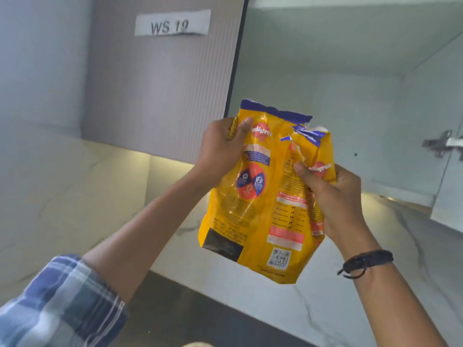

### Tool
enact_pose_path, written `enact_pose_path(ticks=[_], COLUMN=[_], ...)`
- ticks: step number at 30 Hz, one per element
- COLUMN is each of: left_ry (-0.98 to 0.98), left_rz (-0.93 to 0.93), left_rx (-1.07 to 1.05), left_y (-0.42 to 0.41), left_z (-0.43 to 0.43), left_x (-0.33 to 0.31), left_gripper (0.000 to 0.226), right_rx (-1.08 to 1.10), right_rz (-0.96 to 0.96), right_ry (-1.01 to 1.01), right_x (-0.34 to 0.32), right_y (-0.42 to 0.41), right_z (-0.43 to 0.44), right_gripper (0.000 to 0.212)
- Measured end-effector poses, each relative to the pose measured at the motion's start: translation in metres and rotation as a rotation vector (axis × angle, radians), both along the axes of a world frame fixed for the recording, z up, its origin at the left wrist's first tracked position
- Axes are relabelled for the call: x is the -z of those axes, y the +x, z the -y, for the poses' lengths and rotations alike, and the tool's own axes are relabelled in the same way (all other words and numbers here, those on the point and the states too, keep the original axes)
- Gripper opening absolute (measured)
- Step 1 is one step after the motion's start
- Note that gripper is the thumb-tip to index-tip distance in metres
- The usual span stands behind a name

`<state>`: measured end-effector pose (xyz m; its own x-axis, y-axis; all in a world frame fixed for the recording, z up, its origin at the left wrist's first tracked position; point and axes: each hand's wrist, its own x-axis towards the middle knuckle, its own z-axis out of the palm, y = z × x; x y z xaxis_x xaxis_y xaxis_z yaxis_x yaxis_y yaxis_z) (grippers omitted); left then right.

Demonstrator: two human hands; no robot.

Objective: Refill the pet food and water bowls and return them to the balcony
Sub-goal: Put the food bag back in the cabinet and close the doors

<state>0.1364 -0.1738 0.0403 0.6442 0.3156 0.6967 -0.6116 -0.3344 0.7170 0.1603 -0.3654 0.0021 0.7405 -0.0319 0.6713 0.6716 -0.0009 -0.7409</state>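
A yellow pet food bag (263,196) with a torn blue top is held up in front of an open wall cupboard. My left hand (221,151) grips the bag's upper left edge, thumb on the front. My right hand (333,199) clasps the right side, pinching the folded-over top corner. The bag's back with printed text and a QR code faces me. No bowls are in view.
The open wall cupboard (350,101) shows a pale bare interior, its door hinge (441,144) at the right. A closed cupboard door (160,83) labelled "WS 19" is to the left. Marble-look wall tiles (75,196) run below, above a dark counter (190,311).
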Motion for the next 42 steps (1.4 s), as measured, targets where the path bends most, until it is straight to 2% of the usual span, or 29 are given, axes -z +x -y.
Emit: enact_pose_path(ticks=[8, 13, 17, 20, 24, 28, 31, 35, 37, 42], left_ry=[-0.067, -0.159, -0.146, -0.129, -0.101, -0.05, 0.0, 0.082, 0.112, 0.154], left_rz=[0.055, 0.146, 0.23, 0.302, 0.328, 0.339, 0.26, -0.036, -0.082, -0.198], left_rx=[0.038, -0.059, -0.065, -0.056, -0.089, -0.095, -0.09, -0.125, -0.123, -0.097], left_y=[0.054, 0.093, 0.12, 0.141, 0.189, 0.217, 0.238, 0.274, 0.282, 0.275], left_z=[0.015, 0.028, 0.036, 0.044, 0.055, 0.062, 0.063, 0.064, 0.06, 0.044], left_x=[-0.111, -0.153, -0.182, -0.198, -0.187, -0.19, -0.196, -0.178, -0.169, -0.155], left_gripper=[0.038, 0.039, 0.037, 0.037, 0.044, 0.041, 0.038, 0.04, 0.044, 0.074], right_rx=[0.131, 0.221, 0.287, 0.362, 0.475, 0.544, 0.576, 0.588, 0.611, 0.564], right_rz=[0.128, 0.226, 0.299, 0.343, 0.377, 0.434, 0.42, 0.296, 0.248, 0.049], right_ry=[0.005, -0.046, -0.06, -0.07, -0.105, -0.128, -0.171, -0.275, -0.28, -0.279], right_x=[-0.117, -0.166, -0.197, -0.211, -0.202, -0.201, -0.205, -0.179, -0.169, -0.169], right_y=[0.035, 0.058, 0.078, 0.099, 0.141, 0.177, 0.205, 0.244, 0.251, 0.242], right_z=[0.012, 0.016, 0.022, 0.026, 0.031, 0.035, 0.038, 0.05, 0.055, 0.057], right_gripper=[0.013, 0.01, 0.012, 0.014, 0.01, 0.014, 0.018, 0.032, 0.038, 0.072])
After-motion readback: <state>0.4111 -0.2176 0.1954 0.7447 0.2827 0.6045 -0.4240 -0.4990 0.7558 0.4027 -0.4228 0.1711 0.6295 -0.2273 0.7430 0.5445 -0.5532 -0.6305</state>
